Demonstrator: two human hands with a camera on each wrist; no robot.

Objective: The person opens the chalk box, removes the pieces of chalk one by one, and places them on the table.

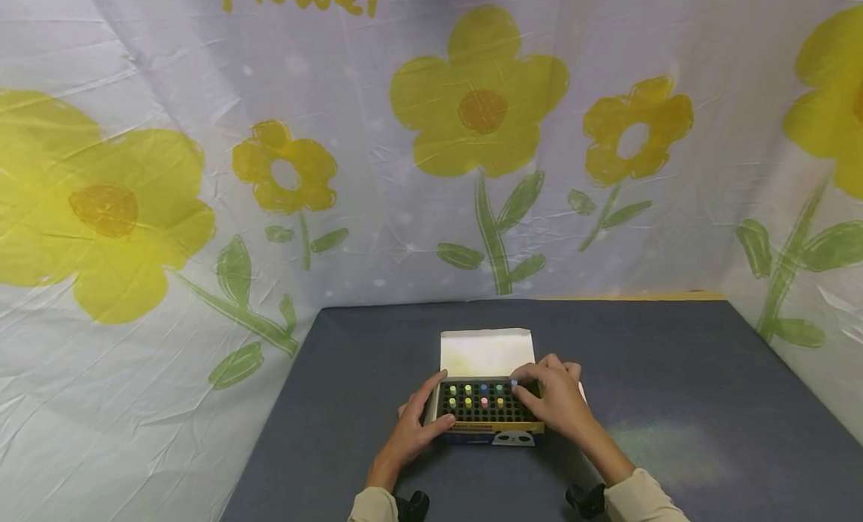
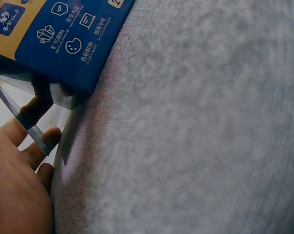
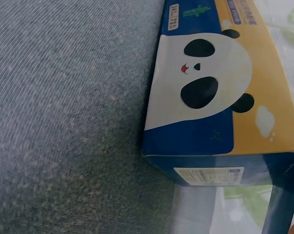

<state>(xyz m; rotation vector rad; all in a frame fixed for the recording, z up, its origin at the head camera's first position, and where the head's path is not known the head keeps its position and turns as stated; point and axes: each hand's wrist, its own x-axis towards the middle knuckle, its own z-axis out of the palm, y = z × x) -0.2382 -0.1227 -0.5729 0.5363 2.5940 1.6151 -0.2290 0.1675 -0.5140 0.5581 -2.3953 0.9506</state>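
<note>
At the near middle of the bench:
Left hand: we see it laid against the left end of the box, thumb along the top edge and fingers curled round the side. Our guess is that it steadies the box.
Right hand: it lies over the right part of the box, fingers bent down onto the far right corner of the black grid. Whether the fingertips pinch a piece we cannot tell.
Box: it stands flat on the bench with its lid flap folded away from us, so the grid faces up and stays within reach of both hands.
Grid contents: a few small yellow, green, blue and pink pieces stand in the far rows; the near holes look empty.
Box artwork: the right wrist view shows a panda face on a yellow and blue panel.
Writing: the blue side carries icons with small Chinese captions, too small for us to read surely.
Bench: it wears a grey cloth.
Backdrop: a white sheet with yellow flowers hangs behind, lettered partly "Flower" at the top.
</note>
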